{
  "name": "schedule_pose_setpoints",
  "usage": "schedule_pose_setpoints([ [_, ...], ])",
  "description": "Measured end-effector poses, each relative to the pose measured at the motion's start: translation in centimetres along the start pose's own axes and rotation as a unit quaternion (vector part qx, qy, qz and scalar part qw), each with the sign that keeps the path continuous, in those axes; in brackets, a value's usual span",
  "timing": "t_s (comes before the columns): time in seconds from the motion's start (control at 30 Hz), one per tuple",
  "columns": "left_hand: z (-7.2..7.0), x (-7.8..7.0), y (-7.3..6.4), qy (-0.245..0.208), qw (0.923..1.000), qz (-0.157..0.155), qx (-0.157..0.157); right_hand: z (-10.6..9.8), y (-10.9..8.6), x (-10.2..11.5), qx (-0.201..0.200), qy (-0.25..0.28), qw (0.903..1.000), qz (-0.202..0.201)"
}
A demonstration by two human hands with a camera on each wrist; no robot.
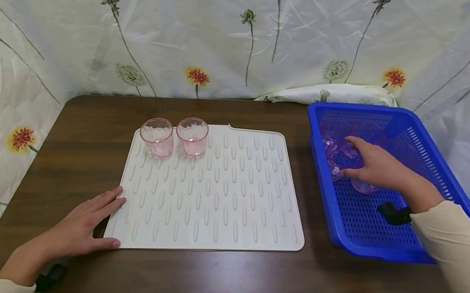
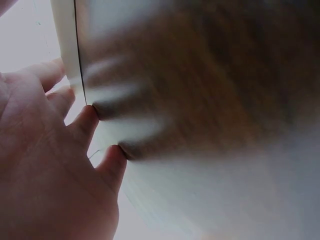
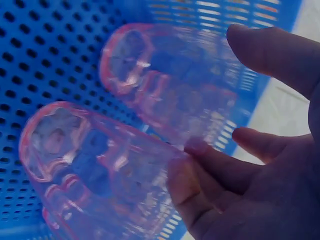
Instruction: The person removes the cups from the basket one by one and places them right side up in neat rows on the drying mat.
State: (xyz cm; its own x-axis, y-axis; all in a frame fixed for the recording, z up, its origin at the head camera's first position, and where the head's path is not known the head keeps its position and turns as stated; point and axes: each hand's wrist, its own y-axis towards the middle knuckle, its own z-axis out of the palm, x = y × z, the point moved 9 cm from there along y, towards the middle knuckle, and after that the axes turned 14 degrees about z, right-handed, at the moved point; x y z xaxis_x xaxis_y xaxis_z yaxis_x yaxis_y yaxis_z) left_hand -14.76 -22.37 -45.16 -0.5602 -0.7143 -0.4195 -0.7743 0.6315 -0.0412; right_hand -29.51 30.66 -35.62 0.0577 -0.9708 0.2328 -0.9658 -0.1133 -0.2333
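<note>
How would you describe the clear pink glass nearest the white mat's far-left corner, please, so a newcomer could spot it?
On the brown table, find the white rectangular mat. At its far-left corner stands the clear pink glass; unlike the matching glass beside it, it is nearer the mat's left edge and farther from the blue plastic basket.

No writing or numbers can be read.
</note>
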Motion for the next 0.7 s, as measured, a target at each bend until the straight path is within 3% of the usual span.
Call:
schedule_pose_setpoints([
  [0.2,0.1,0.0,0.0,0.002,1.0000,0.004,-0.002,0.6,0.1,-0.1,-0.018,-0.027,0.9995,-0.002],
  [0.47,0.0,0.0,0.1,-0.002,1.0000,0.006,-0.007,1.4,-0.8,-0.9,0.030,-0.064,0.9964,0.045],
  [0.6,0.0,0.0,0.1,-0.009,1.0000,0.000,-0.002,1.3,-1.2,0.0,0.005,-0.064,0.9977,0.021],
  [0.7,0.1,0.0,0.1,-0.010,0.9999,0.000,-0.002,1.4,-1.2,0.4,0.009,-0.032,0.9994,0.006],
])
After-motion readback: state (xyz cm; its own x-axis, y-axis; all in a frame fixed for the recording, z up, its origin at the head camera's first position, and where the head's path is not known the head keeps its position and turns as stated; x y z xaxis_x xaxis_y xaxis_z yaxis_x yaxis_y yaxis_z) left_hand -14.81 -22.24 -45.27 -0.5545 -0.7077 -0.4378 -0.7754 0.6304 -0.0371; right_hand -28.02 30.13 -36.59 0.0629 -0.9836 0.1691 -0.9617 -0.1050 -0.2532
